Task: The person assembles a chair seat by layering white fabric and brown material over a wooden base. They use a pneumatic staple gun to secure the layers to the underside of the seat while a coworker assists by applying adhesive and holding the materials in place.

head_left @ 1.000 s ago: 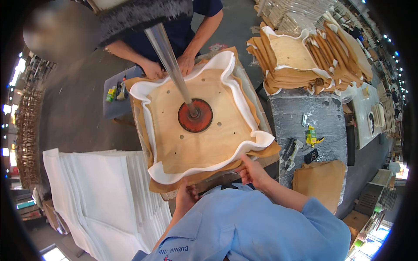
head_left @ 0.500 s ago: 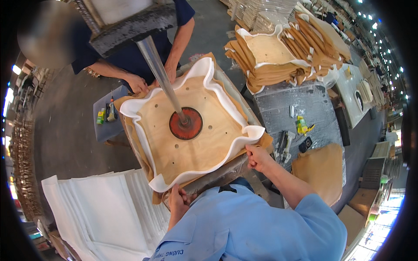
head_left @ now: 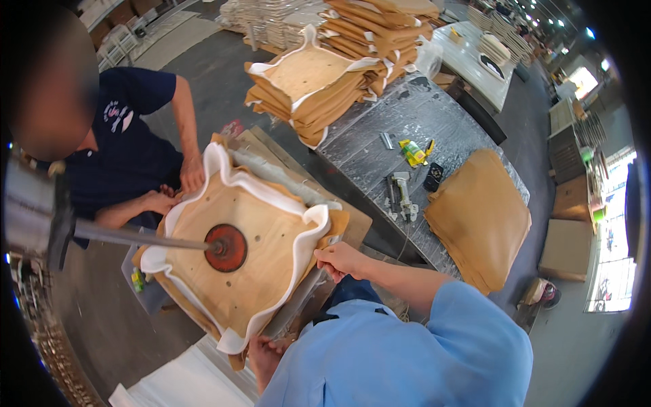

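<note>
Right hand (head_left: 341, 260): curled shut, pinching the white foam edge (head_left: 319, 224) at the 3 o'clock corner of the seat panel (head_left: 261, 261), seemingly pulling the wrap taut over the board's rim.
Left hand (head_left: 266, 353): at the panel's 6 o'clock corner, fingers bent under the rim; whether it grips the foam or only braces the board I cannot tell.
Seat panel: a squarish plywood board, tan, with a few small holes, lying flat just ahead of the person's chest on a work stand; white padding curls up around all four sides in wavy lips, tan fabric showing beneath it.
Press disc (head_left: 226, 247): a round red pad at the board's centre, on a metal rod (head_left: 135, 237) coming from 9 o'clock, likely holding the board down.
Co-worker's hands (head_left: 178, 186): at 11 o'clock, on the far edge of the same panel.
Bench (head_left: 413, 122): grey metal top at 1 o'clock, carrying a staple gun (head_left: 401, 193), a yellow tool (head_left: 413, 152) and a heap of tan fabric (head_left: 480, 217).
Stack (head_left: 325, 78): finished panels beyond, at 12 o'clock.
</note>
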`<state>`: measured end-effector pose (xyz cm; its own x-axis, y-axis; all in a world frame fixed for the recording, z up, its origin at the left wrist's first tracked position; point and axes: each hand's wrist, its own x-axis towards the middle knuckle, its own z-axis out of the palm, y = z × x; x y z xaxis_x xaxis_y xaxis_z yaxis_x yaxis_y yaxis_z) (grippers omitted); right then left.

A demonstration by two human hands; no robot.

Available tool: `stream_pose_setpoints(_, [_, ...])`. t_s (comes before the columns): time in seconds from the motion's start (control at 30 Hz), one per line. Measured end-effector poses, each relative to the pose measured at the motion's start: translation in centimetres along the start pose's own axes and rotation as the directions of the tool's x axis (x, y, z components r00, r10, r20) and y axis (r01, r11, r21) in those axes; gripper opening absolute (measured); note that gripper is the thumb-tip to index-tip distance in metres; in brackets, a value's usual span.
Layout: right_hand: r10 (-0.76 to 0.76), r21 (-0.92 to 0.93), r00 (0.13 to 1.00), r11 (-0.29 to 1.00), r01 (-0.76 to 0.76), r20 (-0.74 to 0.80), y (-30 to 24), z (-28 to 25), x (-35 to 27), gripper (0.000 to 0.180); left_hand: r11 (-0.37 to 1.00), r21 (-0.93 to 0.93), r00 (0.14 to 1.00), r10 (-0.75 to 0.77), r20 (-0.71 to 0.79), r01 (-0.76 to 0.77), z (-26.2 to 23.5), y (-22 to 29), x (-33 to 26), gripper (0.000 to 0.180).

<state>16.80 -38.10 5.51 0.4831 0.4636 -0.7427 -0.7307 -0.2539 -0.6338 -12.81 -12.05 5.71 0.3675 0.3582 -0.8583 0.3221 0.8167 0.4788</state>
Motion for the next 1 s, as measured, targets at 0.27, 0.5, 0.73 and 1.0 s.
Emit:
stream_pose_setpoints(0.27, [-0.024,0.115,0.893,0.99,0.085,-0.449,4.5,-23.5,3.5,0.029,-0.179,0.725,0.586,0.477,0.655,-0.665,9.4,0.1,-2.8,0.038])
stream_pose_setpoints(0.5, [-0.333,-0.615,0.549,0.627,-0.479,-0.767,9.7,-41.9,16.3,0.048,-0.499,0.754,0.687,0.364,0.629,-0.426,18.5,-1.5,-0.3,0.049])
stream_pose_setpoints(0.73, [-0.246,-0.422,0.402,0.792,-0.441,-0.882,9.7,-49.5,21.7,0.071,-0.471,0.782,0.648,0.454,0.611,-0.407,20.6,-2.3,2.6,0.03])
stream_pose_setpoints(1.0, [-0.457,-0.476,0.401,0.877,0.057,-0.794,10.3,-38.1,16.8,0.08,-0.535,0.663,0.517,0.419,0.746,-0.523,19.3,-0.7,1.0,0.025])
